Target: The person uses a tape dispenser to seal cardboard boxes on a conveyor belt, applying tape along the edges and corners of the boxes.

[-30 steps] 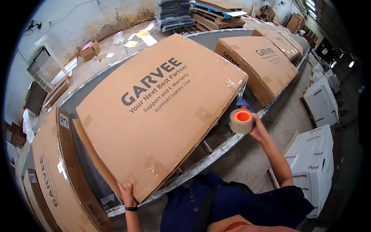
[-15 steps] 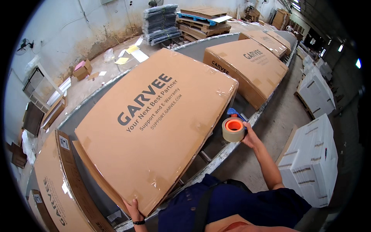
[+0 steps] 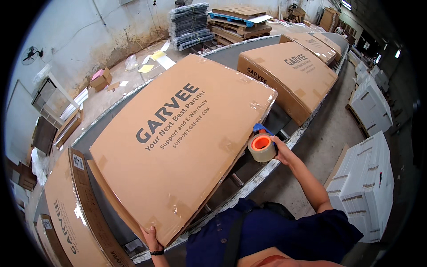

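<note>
A large brown cardboard box point(image 3: 191, 120) lies tilted on the roller conveyor point(image 3: 253, 180) in front of me, dark print on its top face and clear tape along its edges. My left hand point(image 3: 151, 238) grips the box's near corner, thumb on top, the other fingers partly hidden. In my right hand point(image 3: 281, 150) is a tape gun point(image 3: 263, 147) with a blue frame and a roll of packing tape on an orange hub. It is beside the box's right edge; whether the tape touches the cardboard I cannot tell.
Further cardboard boxes point(image 3: 296, 78) stand up the conveyor, and another box point(image 3: 71, 209) is close on the left. White stacked packs point(image 3: 364, 187) stand on the floor at right. Beyond the conveyor are wooden pallets point(image 3: 240, 26) and a pile of wrapped grey sheets point(image 3: 190, 26).
My right hand has brought the tape gun slightly left, closer to the box's right edge. My left hand keeps hold of the near corner. The view has shifted a little.
</note>
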The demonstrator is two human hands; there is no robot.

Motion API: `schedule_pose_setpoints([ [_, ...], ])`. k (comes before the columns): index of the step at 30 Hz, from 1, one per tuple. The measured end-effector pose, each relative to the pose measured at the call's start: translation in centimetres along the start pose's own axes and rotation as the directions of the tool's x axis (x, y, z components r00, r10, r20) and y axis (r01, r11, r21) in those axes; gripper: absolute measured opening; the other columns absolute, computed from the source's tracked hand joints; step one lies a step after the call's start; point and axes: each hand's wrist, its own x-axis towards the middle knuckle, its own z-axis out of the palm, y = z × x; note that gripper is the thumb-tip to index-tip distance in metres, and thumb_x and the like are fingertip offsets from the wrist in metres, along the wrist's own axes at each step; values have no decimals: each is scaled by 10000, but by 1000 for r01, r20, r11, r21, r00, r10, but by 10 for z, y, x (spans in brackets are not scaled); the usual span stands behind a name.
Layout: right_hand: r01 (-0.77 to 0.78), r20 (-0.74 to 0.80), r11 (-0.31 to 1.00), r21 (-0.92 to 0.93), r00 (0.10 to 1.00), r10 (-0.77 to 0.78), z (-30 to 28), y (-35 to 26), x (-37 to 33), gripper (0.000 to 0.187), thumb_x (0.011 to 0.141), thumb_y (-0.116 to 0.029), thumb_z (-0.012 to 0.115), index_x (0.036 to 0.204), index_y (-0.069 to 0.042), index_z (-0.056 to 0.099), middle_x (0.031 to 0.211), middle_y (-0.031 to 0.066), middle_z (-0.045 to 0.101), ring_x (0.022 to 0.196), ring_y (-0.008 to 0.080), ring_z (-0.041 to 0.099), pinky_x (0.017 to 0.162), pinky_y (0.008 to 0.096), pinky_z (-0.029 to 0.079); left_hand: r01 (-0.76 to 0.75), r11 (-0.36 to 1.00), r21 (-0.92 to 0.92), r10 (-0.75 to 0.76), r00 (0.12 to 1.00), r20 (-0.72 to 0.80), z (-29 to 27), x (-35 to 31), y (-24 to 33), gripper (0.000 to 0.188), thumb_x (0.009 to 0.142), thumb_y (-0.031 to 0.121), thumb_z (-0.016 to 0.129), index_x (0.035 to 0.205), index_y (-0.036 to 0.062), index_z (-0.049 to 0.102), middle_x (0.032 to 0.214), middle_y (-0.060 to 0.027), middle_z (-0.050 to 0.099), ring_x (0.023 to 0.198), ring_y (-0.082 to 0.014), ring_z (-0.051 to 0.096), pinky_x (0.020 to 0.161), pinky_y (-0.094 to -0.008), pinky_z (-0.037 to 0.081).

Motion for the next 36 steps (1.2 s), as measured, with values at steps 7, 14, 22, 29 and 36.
schedule_pose_setpoints([
  [7,5,3,1000,-4,1000,-5,4,1,-3,552,861,-477,476,1276,-118,418,1219,64,523,1091,189,548,871,421,478,-26,980,200,35,999,-40,-13,4,-3,934,746,299,718,1414,58,110,1371,-169,308,1236,-305,359,999,-439,341],
  [14,-104,-9,994,-44,995,103,-7,-8,1,547,878,-480,441,1289,-120,419,1252,60,503,1133,194,515,902,424,447,-520,-367,771,-198,854,481,-1,63,74,1153,514,751,641,1399,117,262,1448,-293,69,1338,-465,37,1047,-591,-15],
  [22,-151,-89,980,-132,986,140,-9,-6,4,578,882,-508,427,1301,-111,400,1260,67,509,1112,186,535,907,434,447,-714,-126,689,-499,645,578,18,111,90,1176,479,810,600,1398,148,281,1440,-322,2,1321,-516,-20,967,-685,-55],
  [29,-129,-65,990,-58,990,125,15,4,-6,609,873,-509,461,1319,-105,364,1271,84,481,1121,179,524,855,363,495,-732,-147,665,-519,629,578,12,111,90,1171,503,789,607,1421,169,228,1440,-322,-30,1324,-510,-36,958,-694,-59],
  [36,-164,-42,979,-124,986,160,121,62,-111,591,872,-416,460,1383,-174,287,1287,44,456,1135,184,502,855,408,475,-818,-134,560,-398,562,725,11,119,78,1168,502,802,587,1426,190,221,1455,-292,12,1330,-497,-7,958,-703,-34],
])
